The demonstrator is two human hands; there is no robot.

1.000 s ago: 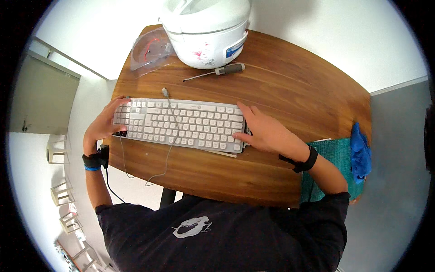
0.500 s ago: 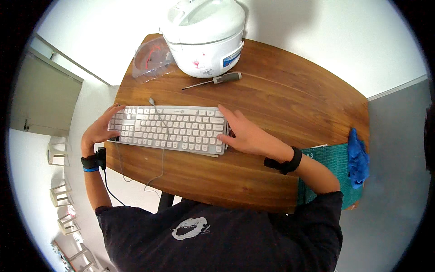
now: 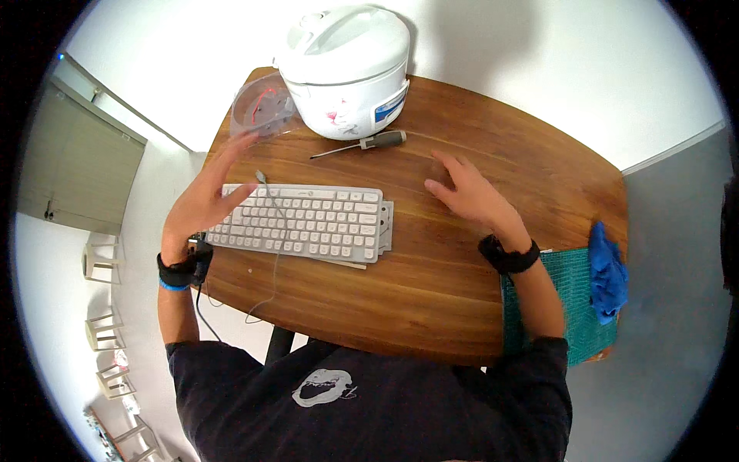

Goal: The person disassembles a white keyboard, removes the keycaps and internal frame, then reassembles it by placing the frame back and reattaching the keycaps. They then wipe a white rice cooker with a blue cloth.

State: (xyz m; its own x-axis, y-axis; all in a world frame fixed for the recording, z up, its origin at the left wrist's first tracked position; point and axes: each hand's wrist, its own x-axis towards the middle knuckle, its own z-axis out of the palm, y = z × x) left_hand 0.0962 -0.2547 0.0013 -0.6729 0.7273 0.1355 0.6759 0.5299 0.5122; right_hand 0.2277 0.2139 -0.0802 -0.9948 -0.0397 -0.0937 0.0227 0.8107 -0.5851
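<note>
A white keyboard (image 3: pixel 323 223) lies on the wooden table, its thin grey cable (image 3: pixel 277 266) draped across the keys. From under its right end sticks out a flat grey plate (image 3: pixel 387 222) with holes. My left hand (image 3: pixel 202 202) is over the keyboard's left end, holding nothing, fingers stretched toward the clear plastic tray; whether it touches the keys I cannot tell. To the right of the keyboard, my right hand (image 3: pixel 476 199) hovers above bare wood, thumb and fingers apart. Beyond the keyboard rests a screwdriver (image 3: pixel 382 140) with a grey handle.
A white rice cooker (image 3: pixel 346 104) stands at the back. Beside it is the clear plastic tray (image 3: pixel 281 123) with something red in it. At the right edge, a blue cloth (image 3: pixel 608 269) lies partly on a green cutting mat (image 3: pixel 573 300). Chairs (image 3: pixel 100 263) stand far left.
Both hands have let go of the keyboard's ends. The left moved forward and inward; the right moved off to the right. More of the grey plate now shows at the keyboard's right end.
</note>
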